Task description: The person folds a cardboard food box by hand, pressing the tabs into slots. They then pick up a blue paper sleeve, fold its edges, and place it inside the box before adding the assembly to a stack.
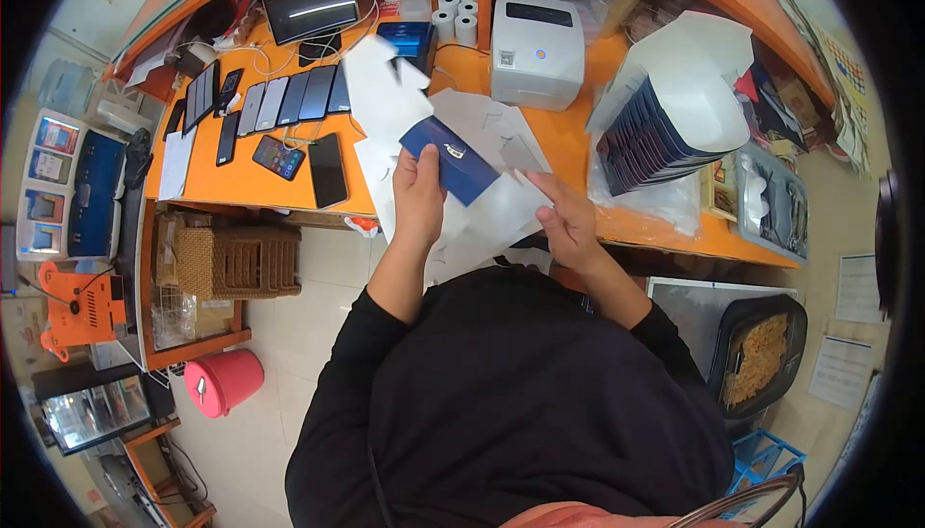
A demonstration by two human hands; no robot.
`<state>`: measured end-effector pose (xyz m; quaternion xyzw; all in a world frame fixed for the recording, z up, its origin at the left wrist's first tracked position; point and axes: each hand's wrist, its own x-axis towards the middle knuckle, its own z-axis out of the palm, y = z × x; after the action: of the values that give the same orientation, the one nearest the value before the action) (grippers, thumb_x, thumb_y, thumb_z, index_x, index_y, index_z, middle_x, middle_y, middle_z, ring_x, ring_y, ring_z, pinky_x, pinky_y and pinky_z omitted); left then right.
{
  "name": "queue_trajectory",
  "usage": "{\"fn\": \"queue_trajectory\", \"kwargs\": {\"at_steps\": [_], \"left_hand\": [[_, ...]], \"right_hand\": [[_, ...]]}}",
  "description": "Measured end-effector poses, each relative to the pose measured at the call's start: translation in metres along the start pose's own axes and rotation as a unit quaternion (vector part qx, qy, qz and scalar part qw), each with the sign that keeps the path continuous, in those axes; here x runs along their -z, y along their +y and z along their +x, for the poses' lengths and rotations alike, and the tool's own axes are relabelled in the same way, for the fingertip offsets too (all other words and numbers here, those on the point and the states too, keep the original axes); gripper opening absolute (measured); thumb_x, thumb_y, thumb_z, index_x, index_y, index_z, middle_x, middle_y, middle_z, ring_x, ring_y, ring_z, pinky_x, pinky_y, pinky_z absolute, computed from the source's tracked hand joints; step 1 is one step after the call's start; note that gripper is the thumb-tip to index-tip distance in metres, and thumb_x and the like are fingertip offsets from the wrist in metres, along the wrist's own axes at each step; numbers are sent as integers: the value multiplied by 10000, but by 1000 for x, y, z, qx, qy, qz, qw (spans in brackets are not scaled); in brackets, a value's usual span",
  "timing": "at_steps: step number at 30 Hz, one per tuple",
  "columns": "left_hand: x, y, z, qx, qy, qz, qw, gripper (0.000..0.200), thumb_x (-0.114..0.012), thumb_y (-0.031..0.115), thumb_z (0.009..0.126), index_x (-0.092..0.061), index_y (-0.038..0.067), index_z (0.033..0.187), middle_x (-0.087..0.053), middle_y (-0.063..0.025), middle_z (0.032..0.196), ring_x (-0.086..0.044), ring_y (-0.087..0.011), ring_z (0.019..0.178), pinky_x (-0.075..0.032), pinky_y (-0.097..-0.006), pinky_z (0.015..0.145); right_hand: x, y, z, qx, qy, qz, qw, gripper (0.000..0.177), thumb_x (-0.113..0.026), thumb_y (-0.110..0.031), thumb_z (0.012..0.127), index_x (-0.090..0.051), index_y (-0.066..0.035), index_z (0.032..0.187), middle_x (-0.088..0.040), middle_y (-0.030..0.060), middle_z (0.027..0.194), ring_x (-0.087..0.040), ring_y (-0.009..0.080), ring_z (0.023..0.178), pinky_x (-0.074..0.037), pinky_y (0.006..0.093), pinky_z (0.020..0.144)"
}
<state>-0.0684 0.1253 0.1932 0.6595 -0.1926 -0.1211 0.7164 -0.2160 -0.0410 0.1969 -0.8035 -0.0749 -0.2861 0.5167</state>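
Note:
My left hand [421, 196] grips a partly folded carton [451, 160], thumb on its dark blue panel with a small pale emblem. White flaps of the carton extend up and to the left. My right hand [566, 218] is to the right of the carton, its index finger stretched toward the white sheets and its fingers apart. Beneath both hands lie flat white cardboard sheets [496, 133] at the front of the orange counter. To the right stands a nested stack of dark blue cartons with white insides [660, 133].
Several phones [279, 156] lie on the counter's left part. A white label printer [537, 51] and paper rolls [455, 19] stand at the back. A grey tray [776, 202] is at the right end. A black food pan [761, 355] is lower right, a pink bucket [226, 382] lower left.

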Motion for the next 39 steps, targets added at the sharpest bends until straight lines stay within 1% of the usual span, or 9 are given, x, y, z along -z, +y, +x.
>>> {"fn": "queue_trajectory", "kwargs": {"at_steps": [5,7,10,16,22,26,29,33,39], "left_hand": [[-4,38,-13,95,-14,-64,993,306,-403,245,1060,-549,9,1190,-647,-74,1082,-646,-143,950,-545,-303,844],[-6,46,-20,98,-38,-93,990,333,-401,262,1063,-568,-6,1170,-653,-82,1084,-650,-149,968,-546,-302,854],[-13,53,-29,57,-66,-85,993,359,-420,286,1064,-590,-24,1120,-669,-80,1022,-661,-138,906,-551,-289,833],[-17,52,-36,100,-75,-127,984,370,-436,314,1062,-584,-22,1111,-674,-66,963,-658,-111,802,-556,-254,741],[-17,40,-46,125,-106,-189,968,312,-459,289,1057,-584,12,1128,-667,-23,1008,-643,-124,773,-518,-269,686],[-21,30,-44,-78,-43,46,995,261,-475,239,1043,-558,0,1109,-666,-89,844,-613,-210,666,-477,-353,623],[6,51,-41,19,-121,267,956,202,-495,176,1012,-520,-16,1071,-600,-239,718,-614,-416,701,-473,-433,656],[20,13,-47,-23,-186,311,932,184,-526,163,985,-515,-15,1030,-637,-246,782,-616,-464,789,-479,-465,684],[16,-9,-58,75,-137,293,943,169,-565,173,966,-551,13,1019,-657,-239,806,-643,-434,801,-487,-463,695]], "right_hand": [[-5,-30,46,156,-28,-112,981,337,-668,-61,817,-687,-48,1153,-619,172,1186,-582,369,1122,-462,426,996],[-4,-32,49,167,-73,-184,966,307,-610,-179,930,-675,-55,1203,-577,187,1257,-524,409,1200,-432,456,1013],[-11,-42,54,156,-18,-203,967,451,-749,-32,694,-720,-133,1133,-601,115,1216,-566,333,1091,-481,427,939],[-32,-37,49,106,53,-246,962,498,-762,-24,683,-710,-134,1166,-567,103,1251,-510,328,1064,-447,398,896],[-39,-36,44,77,23,-296,952,427,-598,-135,913,-586,-64,1334,-533,142,1289,-497,311,1099,-445,386,904],[-45,-22,31,-38,84,-11,996,443,-403,-240,1045,-479,-13,1417,-511,162,1289,-505,253,1105,-431,360,926],[-29,-5,44,-186,60,121,973,474,-367,-269,1067,-416,-21,1468,-502,125,1234,-544,149,977,-447,252,821],[-13,47,54,-2,22,-91,996,379,-550,-217,992,-578,-84,1346,-505,64,1068,-532,129,777,-438,235,700],[-17,41,42,-19,-23,-98,995,163,-731,-79,805,-749,-79,967,-503,31,827,-546,159,725,-445,281,633]]}}
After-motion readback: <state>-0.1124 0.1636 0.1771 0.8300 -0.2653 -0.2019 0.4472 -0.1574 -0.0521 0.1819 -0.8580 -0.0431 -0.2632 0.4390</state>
